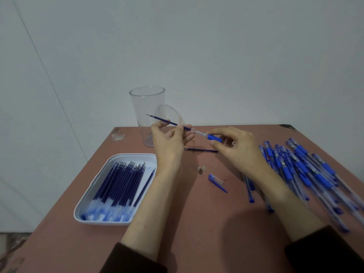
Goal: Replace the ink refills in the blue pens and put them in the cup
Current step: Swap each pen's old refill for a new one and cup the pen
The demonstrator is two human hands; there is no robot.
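My left hand [170,139] pinches a dark blue ink refill [167,121] whose tip points up and left. Its rear end sits inside the pen barrel [213,137], which my right hand [236,148] grips by the blue rubber sleeve. Both hands hover above the table's far middle. Behind my left hand stands an upright clear plastic cup [146,107] with nothing in it. A white tray [94,186] at the left holds several blue refills. A heap of blue pens [307,174] lies at the right.
On the reddish table [197,223] lie a loose refill [201,150], a blue pen cap [216,180] and a small metal pen tip [201,170]. A second clear cup [173,115] lies tipped behind my left hand. The wall is close behind the table.
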